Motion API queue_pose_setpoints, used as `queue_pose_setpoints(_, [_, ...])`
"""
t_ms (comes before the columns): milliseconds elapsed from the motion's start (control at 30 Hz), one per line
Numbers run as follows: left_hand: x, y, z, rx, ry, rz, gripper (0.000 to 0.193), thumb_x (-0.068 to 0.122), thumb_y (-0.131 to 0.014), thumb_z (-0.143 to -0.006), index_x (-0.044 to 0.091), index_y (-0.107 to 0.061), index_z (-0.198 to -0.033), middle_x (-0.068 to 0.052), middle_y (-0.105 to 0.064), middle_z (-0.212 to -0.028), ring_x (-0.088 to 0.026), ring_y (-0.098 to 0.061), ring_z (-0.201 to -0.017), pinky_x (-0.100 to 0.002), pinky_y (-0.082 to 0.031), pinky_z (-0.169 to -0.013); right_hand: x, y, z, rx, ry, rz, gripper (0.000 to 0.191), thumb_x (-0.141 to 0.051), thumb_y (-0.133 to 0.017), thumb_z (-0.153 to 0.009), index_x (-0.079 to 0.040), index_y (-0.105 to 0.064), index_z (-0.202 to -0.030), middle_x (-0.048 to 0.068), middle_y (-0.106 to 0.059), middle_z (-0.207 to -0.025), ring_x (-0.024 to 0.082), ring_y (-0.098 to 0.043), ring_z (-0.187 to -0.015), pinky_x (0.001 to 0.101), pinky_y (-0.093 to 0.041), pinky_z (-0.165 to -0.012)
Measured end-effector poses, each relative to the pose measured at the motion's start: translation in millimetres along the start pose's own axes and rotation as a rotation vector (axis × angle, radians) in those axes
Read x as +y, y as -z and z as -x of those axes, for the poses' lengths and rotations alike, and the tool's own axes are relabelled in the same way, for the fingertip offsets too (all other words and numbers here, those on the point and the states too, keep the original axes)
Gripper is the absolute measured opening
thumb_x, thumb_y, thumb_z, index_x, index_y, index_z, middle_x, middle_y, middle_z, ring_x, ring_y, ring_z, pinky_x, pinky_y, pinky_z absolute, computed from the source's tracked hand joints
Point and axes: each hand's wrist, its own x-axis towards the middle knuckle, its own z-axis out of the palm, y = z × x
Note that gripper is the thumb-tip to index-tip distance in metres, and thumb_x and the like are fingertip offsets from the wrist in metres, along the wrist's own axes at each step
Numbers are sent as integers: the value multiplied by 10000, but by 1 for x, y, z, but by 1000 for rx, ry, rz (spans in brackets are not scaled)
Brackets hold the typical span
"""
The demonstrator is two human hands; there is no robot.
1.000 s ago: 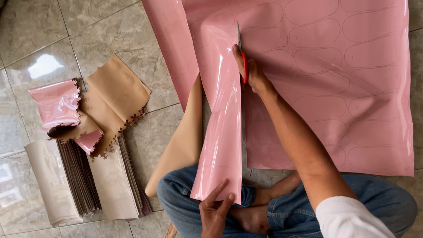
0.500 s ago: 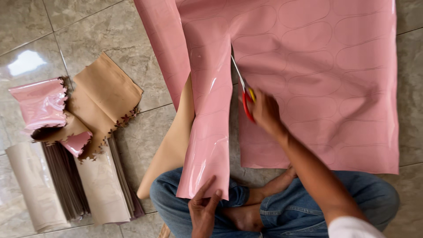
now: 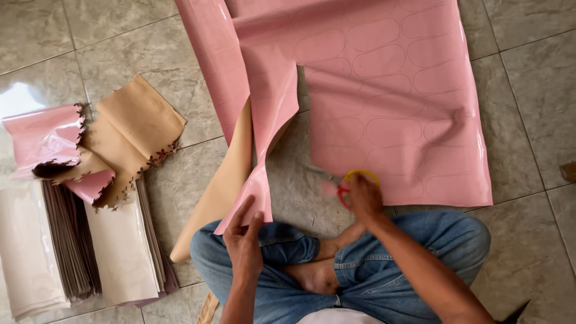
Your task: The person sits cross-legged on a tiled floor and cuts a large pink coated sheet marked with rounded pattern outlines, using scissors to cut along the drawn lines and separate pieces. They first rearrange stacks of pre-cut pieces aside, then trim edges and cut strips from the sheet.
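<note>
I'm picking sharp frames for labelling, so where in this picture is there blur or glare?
In the head view, the scissors in the right hand are smeared by motion, blades barely readable; the left hand, pinching the pink strip, is sharp. Bright glare washes out the floor tile at left, and sheen streaks the glossy pink sheet, though its drawn outlines stay legible.

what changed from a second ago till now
The right hand pulled the scissors back down out of the cut in the pink sheet, toward the knees; they now sit off its lower edge. The cut strip hangs apart from the sheet. The left hand kept its grip on the strip's lower end. The piles of sheets on the left stayed put.
</note>
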Motion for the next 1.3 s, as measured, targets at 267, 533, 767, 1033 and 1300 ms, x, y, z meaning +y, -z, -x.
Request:
queue_pose_setpoints(267, [49,9,25,-121,-50,284,456,4,-674,-957,-75,-604,-1400,-160,-692,-1250,-172,-674,-1050,-289,-547,-917,112,224,0,535,9,-192,304,-47,-753,-922,-69,-626,-1198,134,-727,-1118,353,-723,-1020,470,-564,-814])
queue_pose_setpoints(533, [108,87,92,-202,-83,489,527,-19,-545,-1034,-137,-490,-1544,-283,-624,-1363,-285,-673,-1090,-392,-550,-934,192,270,221,172,-235,-154,293,-57,-778,-824,-66,-705,-1107,138,-736,-917,271,-732,-828,349,-562,-731])
queue_pose_setpoints(767, [124,138,40,-13,-239,529,640,117,-524,-1053,64,-264,-1636,-258,-416,-1615,-375,-627,-1343,-441,-543,-1129,219,247,309,-169,-250,-484,464,-61,-846,-705,-50,-704,-1147,83,-742,-894,148,-751,-808,297,-598,-756])
queue_pose_setpoints(1033, [3,-10,-73,-161,-490,-683,604,120,-738,-972,104,-505,-1529,-134,-615,-1465,-290,-598,-1346,-397,-502,-1106,85,279,147,-255,-52,-1163,388,-236,-709,-902,31,-649,-1177,14,-736,-988,79,-715,-880,247,-567,-782])
queue_pose_setpoints(1300, [-112,-141,-116,-487,-783,-1280,698,94,-740,-680,-60,-535,-1330,-210,-646,-1132,-388,-589,-1127,-509,-354,-1033,-13,183,18,-750,-494,-1142,884,-784,-421,-865,53,-655,-1030,72,-571,-653,169,-618,-553,350,-573,-562])
